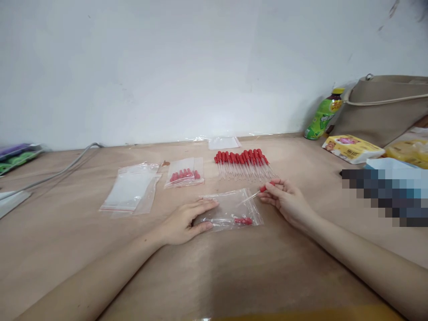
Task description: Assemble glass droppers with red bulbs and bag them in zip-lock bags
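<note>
A clear zip bag [227,205] lies flat in front of me with a red-topped dropper [243,221] inside. My left hand [190,220] rests on the bag's left end, thumb and fingers apart. Between the fingertips of my right hand [284,198] is the red bulb of another dropper [264,188]; its thin clear tube points left over the bag's right end. Whether the tip is inside cannot be made out. Behind the bag lies a row of red-topped droppers [240,157]. Further left is a filled bag [185,174] showing several red bulbs.
Flat bags [132,189] lie at the left, near a grey cable [72,165]. Another bag [223,142] is by the wall. At the right stand a green bottle [323,116] and a beige handbag [384,109], with a yellow tissue pack [352,149] before them.
</note>
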The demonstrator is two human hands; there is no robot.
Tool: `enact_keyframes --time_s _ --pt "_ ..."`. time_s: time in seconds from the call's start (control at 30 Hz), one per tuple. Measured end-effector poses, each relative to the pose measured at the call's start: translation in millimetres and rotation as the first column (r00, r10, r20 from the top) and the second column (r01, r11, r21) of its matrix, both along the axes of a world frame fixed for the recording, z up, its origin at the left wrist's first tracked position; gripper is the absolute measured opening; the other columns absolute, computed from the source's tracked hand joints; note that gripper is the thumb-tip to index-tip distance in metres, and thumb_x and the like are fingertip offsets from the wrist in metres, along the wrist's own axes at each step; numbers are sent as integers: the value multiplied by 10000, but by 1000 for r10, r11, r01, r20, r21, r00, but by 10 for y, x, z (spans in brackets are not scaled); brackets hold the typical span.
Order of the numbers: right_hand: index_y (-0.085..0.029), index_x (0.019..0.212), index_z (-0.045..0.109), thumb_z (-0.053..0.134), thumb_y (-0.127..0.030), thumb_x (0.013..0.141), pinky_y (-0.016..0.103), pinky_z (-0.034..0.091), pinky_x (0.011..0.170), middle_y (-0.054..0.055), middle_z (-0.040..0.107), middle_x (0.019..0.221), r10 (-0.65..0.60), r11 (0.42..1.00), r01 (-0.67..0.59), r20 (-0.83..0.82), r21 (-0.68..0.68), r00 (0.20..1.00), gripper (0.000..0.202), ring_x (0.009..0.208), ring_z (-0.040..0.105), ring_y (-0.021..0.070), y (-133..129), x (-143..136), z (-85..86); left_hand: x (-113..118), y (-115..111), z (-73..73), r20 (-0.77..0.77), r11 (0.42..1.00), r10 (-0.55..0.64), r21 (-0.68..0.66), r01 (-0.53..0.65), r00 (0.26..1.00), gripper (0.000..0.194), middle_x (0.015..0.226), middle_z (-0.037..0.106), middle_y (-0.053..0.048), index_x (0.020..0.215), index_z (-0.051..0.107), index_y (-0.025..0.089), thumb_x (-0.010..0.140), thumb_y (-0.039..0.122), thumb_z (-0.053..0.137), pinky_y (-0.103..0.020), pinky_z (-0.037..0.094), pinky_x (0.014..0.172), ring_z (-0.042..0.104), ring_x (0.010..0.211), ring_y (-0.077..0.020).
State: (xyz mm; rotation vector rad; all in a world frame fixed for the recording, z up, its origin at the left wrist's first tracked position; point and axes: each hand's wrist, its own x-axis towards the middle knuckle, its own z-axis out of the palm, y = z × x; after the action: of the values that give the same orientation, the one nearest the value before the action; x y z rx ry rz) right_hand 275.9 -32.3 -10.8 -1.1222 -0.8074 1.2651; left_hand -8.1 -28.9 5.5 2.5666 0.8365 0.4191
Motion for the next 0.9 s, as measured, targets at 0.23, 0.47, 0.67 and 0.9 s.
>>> enact_keyframes --time_s 0.23,0.47,0.67,0.9 --pt "-176 719 589 738 -367 582 216 374 440 -38 550 531 342 925 -379 498 -28 797 278 481 488 89 -52 82 -88 -4 -4 -14 24 1000 1 25 -2 1000 506 1318 470 -65 1336 354 240 858 327 497 -430 337 1027 433 1209 -214" --pt "-192 731 682 627 -364 708 221 338 463 -15 546 586 312 836 -539 721 100 619 182 504 436 86 -60 -11 -57 -1 2 -18 24 1000 2 20 -3 1000 496 1302 488 -63 1322 379 238 852 333 507 -428 340 1025 444 1199 -216" --pt "-198 870 686 549 -392 764 242 430 564 22 656 752 423 786 -617 687 46 591 260 621 553 121 -92 32 4 -4 16 -35 11 1000 -4 14 4 1000 415 1331 457 -48 1264 470 246 858 330 499 -411 323 1045 409 1233 -205" --pt "-183 774 670 560 -366 719 255 395 518 17 628 641 -174 947 -175 886 271 431 221 546 516 133 501 164 91 -15 9 -35 -13 999 -36 10 36 999 387 1365 407 -53 1266 468 257 880 297 465 -419 294 1059 381 1254 -208"
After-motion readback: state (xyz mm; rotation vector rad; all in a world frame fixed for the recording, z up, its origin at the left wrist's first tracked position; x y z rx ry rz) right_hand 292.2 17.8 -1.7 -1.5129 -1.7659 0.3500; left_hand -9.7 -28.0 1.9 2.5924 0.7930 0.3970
